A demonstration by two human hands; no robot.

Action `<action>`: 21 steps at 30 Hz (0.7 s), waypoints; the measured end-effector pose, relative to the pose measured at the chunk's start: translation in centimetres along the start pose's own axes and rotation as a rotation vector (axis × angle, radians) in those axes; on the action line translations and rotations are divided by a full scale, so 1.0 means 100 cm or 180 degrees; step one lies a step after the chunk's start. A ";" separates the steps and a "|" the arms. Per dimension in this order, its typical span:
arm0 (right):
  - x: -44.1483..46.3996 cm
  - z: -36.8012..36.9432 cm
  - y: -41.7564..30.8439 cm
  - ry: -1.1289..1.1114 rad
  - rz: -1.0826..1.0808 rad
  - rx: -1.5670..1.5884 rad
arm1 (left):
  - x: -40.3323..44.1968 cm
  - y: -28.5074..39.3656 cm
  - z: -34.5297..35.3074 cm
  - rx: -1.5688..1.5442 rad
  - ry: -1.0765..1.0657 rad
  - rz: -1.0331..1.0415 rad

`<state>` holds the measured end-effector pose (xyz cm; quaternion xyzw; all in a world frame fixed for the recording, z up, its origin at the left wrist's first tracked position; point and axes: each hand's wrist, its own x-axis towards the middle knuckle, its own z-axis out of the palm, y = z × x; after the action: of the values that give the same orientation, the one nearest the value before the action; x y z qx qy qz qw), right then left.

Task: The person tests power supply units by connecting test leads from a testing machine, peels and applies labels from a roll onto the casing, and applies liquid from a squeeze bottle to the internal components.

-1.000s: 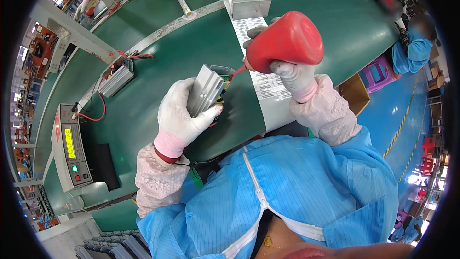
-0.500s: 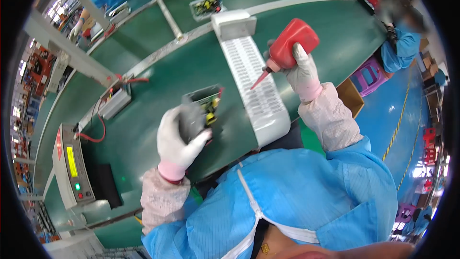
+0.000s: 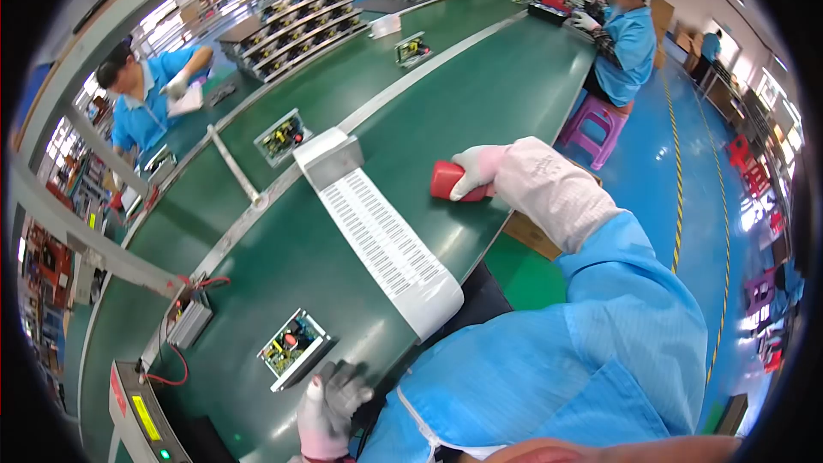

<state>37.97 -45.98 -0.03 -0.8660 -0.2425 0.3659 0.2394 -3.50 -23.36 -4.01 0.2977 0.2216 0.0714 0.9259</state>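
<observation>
Both gloved: right hand (image 3: 475, 170) outstretched, grip round red bottle (image 3: 445, 181); left hand (image 3: 332, 405) half-curled, grip apart.

Passable across the green bench (image 3: 287, 261) between circuit board (image 3: 294, 347) and label strip (image 3: 381, 244); blocked at the strip's far end by a metal block (image 3: 333, 165), leftward by a tester (image 3: 141, 416).

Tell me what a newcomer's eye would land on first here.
Probably the red bottle, gripped in the right hand above the green bench. Next, the long white label strip slanting to the bench's near edge, then the circuit board in its metal frame beside the open left hand. Farther right, the purple stool stands out against the blue floor.
</observation>
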 end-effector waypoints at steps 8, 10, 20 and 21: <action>0.011 -0.050 0.011 0.1038 -0.0655 -0.0656 | -0.017 0.069 0.019 0.2922 0.0230 0.0925; 0.001 -0.080 -0.002 0.1845 -0.0605 0.0677 | -0.014 0.096 0.014 0.3490 0.0566 0.1283; -0.005 -0.012 -0.083 0.0594 -0.1557 0.1281 | 0.081 0.211 -0.100 0.6884 0.1875 0.2272; -0.012 0.010 -0.095 0.0307 -0.1555 0.0939 | 0.094 0.217 -0.114 0.7030 0.1869 0.2214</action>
<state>34.12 -39.19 5.60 -0.7542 -0.3764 0.2872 0.4550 -0.30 2.68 -3.11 0.9492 0.2739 0.1545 0.0145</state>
